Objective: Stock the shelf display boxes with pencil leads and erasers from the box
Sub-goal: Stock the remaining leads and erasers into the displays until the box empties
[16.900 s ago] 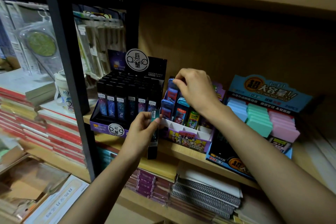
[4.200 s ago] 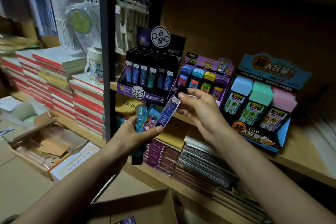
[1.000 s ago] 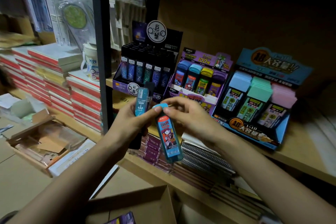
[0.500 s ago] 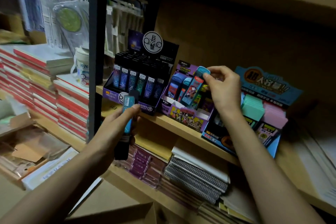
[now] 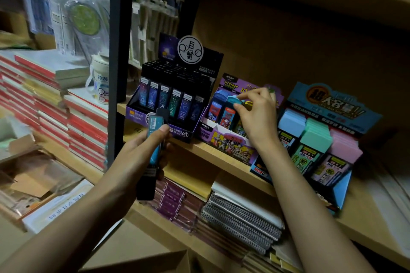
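Observation:
My left hand grips a teal pencil lead case together with a black one below it, in front of the black display box full of dark lead cases. My right hand pinches the top of a teal-capped lead case that stands in the purple display box, beside a blue-capped one. A blue display box with blue, green and pink erasers stands to the right.
A black shelf post rises left of the displays. Stacked red and white notebooks fill the left shelf. Spiral notebooks lie on the shelf below. A cardboard box rim shows at the bottom.
My right hand has lowered the teal-capped case into the purple display box. My left hand has stayed in front of the black display with its cases.

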### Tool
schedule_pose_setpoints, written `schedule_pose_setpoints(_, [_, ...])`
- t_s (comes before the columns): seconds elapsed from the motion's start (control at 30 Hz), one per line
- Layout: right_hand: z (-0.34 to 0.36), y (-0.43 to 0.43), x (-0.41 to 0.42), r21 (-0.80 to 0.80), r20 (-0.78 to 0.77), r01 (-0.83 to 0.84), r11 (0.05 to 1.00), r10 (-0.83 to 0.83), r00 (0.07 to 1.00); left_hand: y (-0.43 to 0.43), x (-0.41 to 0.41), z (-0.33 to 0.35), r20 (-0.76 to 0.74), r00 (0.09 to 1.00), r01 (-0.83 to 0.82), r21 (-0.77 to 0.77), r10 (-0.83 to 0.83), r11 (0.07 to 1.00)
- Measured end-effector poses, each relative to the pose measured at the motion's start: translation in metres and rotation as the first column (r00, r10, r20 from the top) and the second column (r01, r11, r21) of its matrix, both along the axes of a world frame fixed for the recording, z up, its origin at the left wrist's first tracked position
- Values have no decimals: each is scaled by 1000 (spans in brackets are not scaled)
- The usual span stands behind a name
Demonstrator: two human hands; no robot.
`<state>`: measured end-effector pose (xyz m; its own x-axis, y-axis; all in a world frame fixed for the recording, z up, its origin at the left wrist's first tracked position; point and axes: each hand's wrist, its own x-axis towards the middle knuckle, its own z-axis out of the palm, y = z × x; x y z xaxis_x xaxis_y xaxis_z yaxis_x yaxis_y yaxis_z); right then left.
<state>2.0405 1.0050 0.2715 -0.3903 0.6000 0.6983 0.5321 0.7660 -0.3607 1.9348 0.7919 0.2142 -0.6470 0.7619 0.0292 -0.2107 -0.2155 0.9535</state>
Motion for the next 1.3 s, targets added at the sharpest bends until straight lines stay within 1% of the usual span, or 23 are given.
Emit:
schedule_pose_setpoints(0.1, [-4, 0, -1, 63, 54, 44, 997, -47, 997, -1, 0, -1, -2, 1000, 3, 7, -3, 1000])
schedule_pose_setpoints(0.2, [-6, 1, 0, 47, 90, 49, 998, -53, 995, 1, -4, -1, 19, 1000, 15, 0, -15, 1000])
schedule_pose_setpoints(0.27, [-5, -1, 1, 33, 127, 59, 998, -63, 990, 8, -8, 0, 112, 992, 56, -17, -54, 998])
schedule_pose_setpoints(0.33, [0, -6, 3, 60, 151, 61, 996, -70, 986, 12, -10, 3, 197, 977, 91, -35, -82, 995])
schedule_pose_setpoints(0.4, [7, -15, 5, 67, 128, 21, 998, -29, 991, 9, -7, 1, 136, 988, 82, -29, -77, 996])
schedule_pose_setpoints(0.43, [11, -23, 6, 11, 84, -36, 999, 35, 996, 4, -5, -1, 74, 994, 81, -6, -81, 997])
schedule_pose_setpoints(0.47, [14, -34, 6, -100, 19, -131, 986, 134, 991, 0, -3, -4, 5, 995, 99, 17, -99, 995])
schedule_pose_setpoints(0.5, [16, -47, 5, -260, -62, -265, 929, 258, 964, -5, 0, -5, -47, 991, 125, 33, -123, 992])
schedule_pose_setpoints(0.53, [15, -63, 4, -429, -151, -404, 808, 376, 914, -7, 2, -5, -85, 986, 149, 39, -145, 988])
schedule_pose_setpoints(0.57, [12, -79, 2, -559, -218, -494, 666, 457, 863, -8, 3, -5, -106, 981, 167, 34, -162, 985])
schedule_pose_setpoints(0.6, [6, -93, -1, -641, -249, -533, 552, 507, 825, -8, 5, -4, -123, 977, 181, 27, -177, 983])
schedule_pose_setpoints(0.63, [1, -106, -2, -683, -277, -556, 474, 537, 797, -9, 8, -2, -136, 972, 194, 21, -189, 981])
schedule_pose_setpoints(0.67, [-4, -116, -3, -697, -319, -582, 418, 547, 774, -10, 10, -1, -150, 969, 204, 20, -199, 979])
schedule_pose_setpoints(0.73, [-6, -125, -1, -711, -415, -614, 343, 500, 760, -11, 14, 0, -170, 960, 227, 15, -222, 974])
schedule_pose_setpoints(0.8, [-4, -125, 5, -739, -479, -609, 287, 410, 776, -15, 17, 2, -181, 949, 264, 4, -259, 965])
schedule_pose_setpoints(0.83, [-3, -122, 10, -747, -497, -602, 282, 365, 788, -16, 18, 2, -186, 945, 273, -9, -270, 962])
schedule_pose_setpoints(0.9, [-2, -115, 18, -746, -524, -591, 308, 277, 806, -18, 18, 2, -193, 947, 255, -26, -255, 966])
schedule_pose_setpoints(0.97, [-3, -110, 26, -728, -572, -608, 316, 207, 793, -20, 17, 1, -202, 963, 181, -11, -179, 984])
schedule_pose_setpoints(1.03, [-5, -108, 33, -734, -591, -614, 291, 174, 788, -22, 12, 2, -203, 977, 74, 29, -67, 997])
schedule_pose_setpoints(1.1, [-11, -109, 36, -756, -553, -597, 269, 225, 802, -23, 6, 2, -167, 985, -15, 93, 31, 996])
schedule_pose_setpoints(1.17, [-17, -112, 36, -772, -475, -573, 276, 348, 808, -24, 0, 4, -105, 989, -87, 131, 102, 988])
schedule_pose_setpoints(1.23, [-22, -118, 34, -783, -397, -553, 285, 455, 797, -25, -3, 5, -104, 983, -135, 148, 152, 980])
schedule_pose_setpoints(1.3, [-25, -125, 31, -791, -270, -522, 320, 584, 766, -27, -4, 6, -138, 975, -152, 151, 174, 977])
